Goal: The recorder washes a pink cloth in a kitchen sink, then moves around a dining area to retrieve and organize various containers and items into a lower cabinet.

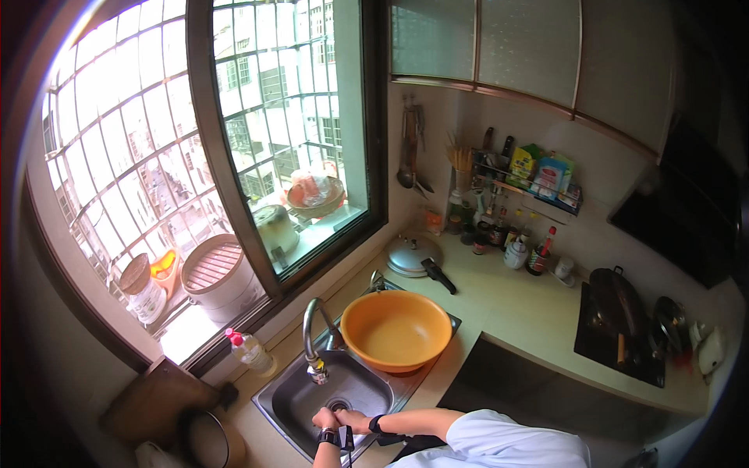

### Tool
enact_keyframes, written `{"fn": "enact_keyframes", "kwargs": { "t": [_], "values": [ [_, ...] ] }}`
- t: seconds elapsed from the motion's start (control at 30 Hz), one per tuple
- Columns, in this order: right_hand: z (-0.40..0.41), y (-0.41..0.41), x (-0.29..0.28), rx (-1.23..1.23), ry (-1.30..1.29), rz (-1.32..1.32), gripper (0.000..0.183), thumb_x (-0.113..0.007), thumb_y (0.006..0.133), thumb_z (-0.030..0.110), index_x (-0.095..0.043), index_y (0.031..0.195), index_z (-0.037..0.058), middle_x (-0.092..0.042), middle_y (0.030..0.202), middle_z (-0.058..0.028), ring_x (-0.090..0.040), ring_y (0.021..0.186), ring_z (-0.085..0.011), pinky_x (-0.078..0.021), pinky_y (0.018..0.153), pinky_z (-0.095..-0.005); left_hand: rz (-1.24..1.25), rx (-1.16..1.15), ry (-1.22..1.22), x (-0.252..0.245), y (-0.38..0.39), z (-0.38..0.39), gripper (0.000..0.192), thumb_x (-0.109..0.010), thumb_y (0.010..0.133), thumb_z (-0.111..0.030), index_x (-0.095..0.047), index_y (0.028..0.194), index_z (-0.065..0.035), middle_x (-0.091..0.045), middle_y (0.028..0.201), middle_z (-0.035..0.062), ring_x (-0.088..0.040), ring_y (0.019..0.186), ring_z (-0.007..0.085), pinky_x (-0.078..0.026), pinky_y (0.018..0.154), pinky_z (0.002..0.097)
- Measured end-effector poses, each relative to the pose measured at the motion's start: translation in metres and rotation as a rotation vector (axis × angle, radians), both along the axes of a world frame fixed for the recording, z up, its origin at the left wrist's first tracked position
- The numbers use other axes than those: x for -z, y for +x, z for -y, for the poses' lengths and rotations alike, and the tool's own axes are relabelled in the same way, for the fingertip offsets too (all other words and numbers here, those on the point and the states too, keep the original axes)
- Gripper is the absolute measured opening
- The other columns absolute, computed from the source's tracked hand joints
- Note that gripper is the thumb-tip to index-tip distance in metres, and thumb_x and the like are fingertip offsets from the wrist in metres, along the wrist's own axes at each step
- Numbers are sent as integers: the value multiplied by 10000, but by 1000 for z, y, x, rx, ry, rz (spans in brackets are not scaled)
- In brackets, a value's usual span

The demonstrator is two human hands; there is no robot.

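Note:
Both my hands are low in the stainless steel sink [298, 403], close together beside the drain [339, 405]. My left hand [326, 418] has its fingers curled, and my right hand [353, 420] meets it from the right. Whether anything lies between them cannot be seen. Each wrist wears a dark band. Above the basin hangs the curved metal faucet [310, 327], its spout up and left of my hands. An orange plastic basin [398, 333] rests over the sink's far right part.
A bottle with a pink cap [253, 354] stands left of the sink. Behind the orange basin lies a pressure cooker lid [412, 255]. Sauce bottles [538, 257] line the back wall, a wok [614, 301] sits on the stove, and a wooden board [158, 398] leans at left.

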State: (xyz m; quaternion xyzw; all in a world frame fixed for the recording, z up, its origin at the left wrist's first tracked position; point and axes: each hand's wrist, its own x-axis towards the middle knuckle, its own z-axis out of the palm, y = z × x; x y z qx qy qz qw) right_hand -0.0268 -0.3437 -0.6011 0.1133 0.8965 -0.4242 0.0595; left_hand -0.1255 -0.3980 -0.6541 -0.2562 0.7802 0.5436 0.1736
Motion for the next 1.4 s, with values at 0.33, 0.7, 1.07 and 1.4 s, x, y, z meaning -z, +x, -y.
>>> {"fn": "enact_keyframes", "kwargs": {
  "t": [0.33, 0.7, 1.07, 1.4],
  "values": [
    [29, 10, 22, -294, 355, -257, 182, -576, 681, 67, -534, 847, 5, -607, 740, -205, -621, 734, -351, -490, 596, -440, -329, 1409, -77, 75, -22, 92, 268, -564, 772, -236, -610, 879, 6, -642, 870, 98, -622, 791, 219, -506, 716, 348],
    [-22, 8, -34, -91, 268, 79, 450, -546, 748, 169, -539, 1188, 72, -604, 1046, -183, -576, 963, -354, -455, 836, -454, 663, 313, 1134, -23, -59, 150, 406, -452, 886, -352, -558, 1006, 22, -612, 980, 162, -591, 896, 330, -448, 862, 451],
    [4, 93, -68, 30, -656, 51, 332, -476, 907, 286, -575, 1003, -16, -613, 801, -100, -616, 651, -176, -533, 537, -287, 584, 786, 1084, -99, 70, 103, 207, -491, 900, -186, -524, 1007, -12, -602, 1029, 129, -582, 951, 238, -442, 866, 393],
    [6, 251, -44, 911, -847, -314, 153, -510, 896, 93, -597, 965, -13, -652, 842, -92, -631, 677, -159, -529, 563, -262, 480, 1120, 775, -152, 192, 64, 317, -581, 876, -211, -514, 1110, -7, -599, 1046, 91, -599, 923, 187, -498, 769, 319]
  ]
}}
